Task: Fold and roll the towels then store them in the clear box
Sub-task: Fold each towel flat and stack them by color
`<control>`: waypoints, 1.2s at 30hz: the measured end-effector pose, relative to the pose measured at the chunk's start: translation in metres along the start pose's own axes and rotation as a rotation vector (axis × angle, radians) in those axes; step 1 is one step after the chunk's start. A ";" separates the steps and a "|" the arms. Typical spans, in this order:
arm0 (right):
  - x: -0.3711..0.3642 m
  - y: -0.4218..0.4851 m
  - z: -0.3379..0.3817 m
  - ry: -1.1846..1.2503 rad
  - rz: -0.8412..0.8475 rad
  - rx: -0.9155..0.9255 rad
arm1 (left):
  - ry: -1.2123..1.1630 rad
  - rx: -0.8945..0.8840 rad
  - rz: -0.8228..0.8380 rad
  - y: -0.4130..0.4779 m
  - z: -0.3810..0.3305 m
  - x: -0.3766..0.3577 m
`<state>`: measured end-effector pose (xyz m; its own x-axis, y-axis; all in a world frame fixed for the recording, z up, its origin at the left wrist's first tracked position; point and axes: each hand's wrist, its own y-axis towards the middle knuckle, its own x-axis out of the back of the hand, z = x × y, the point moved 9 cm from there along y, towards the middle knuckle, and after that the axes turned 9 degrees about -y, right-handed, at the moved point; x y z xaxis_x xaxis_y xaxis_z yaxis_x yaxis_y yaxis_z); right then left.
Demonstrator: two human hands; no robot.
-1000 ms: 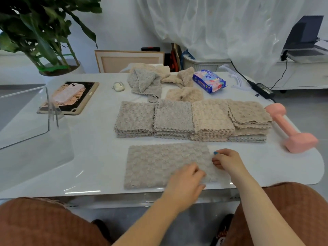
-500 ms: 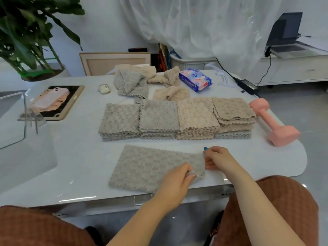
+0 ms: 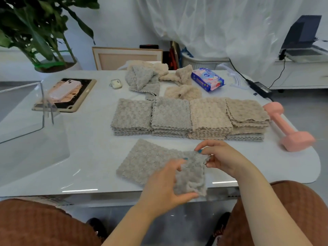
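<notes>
1. I see the towel [image 3: 150, 162] at lower centre of the frame, its left part flat on the table [image 3: 88, 157] and its right end lifted.
2. The left hand [image 3: 165, 189] grips the near right corner, thumb curled beneath.
3. The right hand [image 3: 220, 157] pinches the far right corner.
4. Folded stacks [image 3: 188, 118] lie just above the towel.
5. The box [image 3: 21, 110] stands at the left edge.
</notes>
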<state>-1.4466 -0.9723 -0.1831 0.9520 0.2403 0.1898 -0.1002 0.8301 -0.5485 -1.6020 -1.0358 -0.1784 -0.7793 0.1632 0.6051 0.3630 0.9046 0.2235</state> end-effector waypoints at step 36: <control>0.016 -0.002 -0.023 -0.318 0.086 0.291 | -0.392 0.194 -0.285 -0.013 0.003 0.006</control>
<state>-1.4240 -0.9817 -0.1981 0.8046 0.4202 0.4195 -0.2961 0.8964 -0.3299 -1.6126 -1.0449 -0.1804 -0.9796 0.0020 0.2007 0.0368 0.9848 0.1695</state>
